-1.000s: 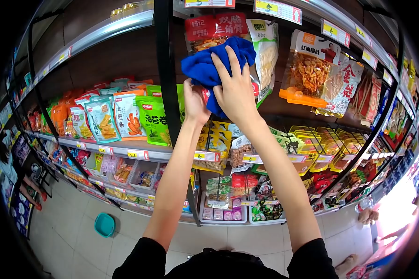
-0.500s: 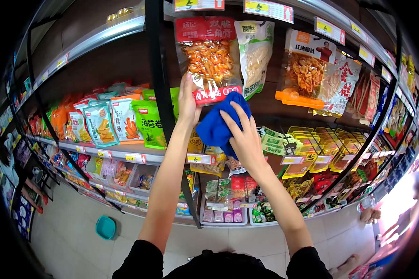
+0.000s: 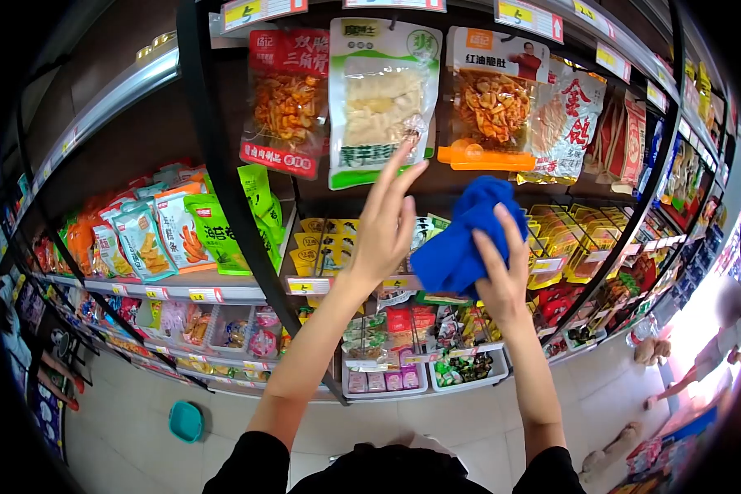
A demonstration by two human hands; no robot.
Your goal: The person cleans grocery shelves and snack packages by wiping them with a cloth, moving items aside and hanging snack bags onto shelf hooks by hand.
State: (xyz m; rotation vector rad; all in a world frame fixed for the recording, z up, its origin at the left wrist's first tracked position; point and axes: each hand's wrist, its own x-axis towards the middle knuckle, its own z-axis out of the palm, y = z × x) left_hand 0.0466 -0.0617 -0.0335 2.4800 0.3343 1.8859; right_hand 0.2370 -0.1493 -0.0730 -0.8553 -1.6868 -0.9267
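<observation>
Gripping bunched cloth [image 3: 463,239], prob. soft & light, w/ your R hand [image 3: 506,284]; your L hand [image 3: 379,235], open, empty, nears bag [image 3: 383,103]: looks slick, best held by edges.

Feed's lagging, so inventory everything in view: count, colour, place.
cloth: one, blue, in right hand
hanging pouches: several, red, white-green, orange-white, silver, upper centre
snack bags: many, mixed colours, left and lower shelves
price tags: many, yellow and white, along shelves
trays: several, white, lower shelves
basin: one, teal, floor at left
other people: at least two, colours unclear, side edges
left hand: one, bare, before white-green pouch
right hand: one, bare, gripping cloth
sleeves: two, black, bottom
</observation>
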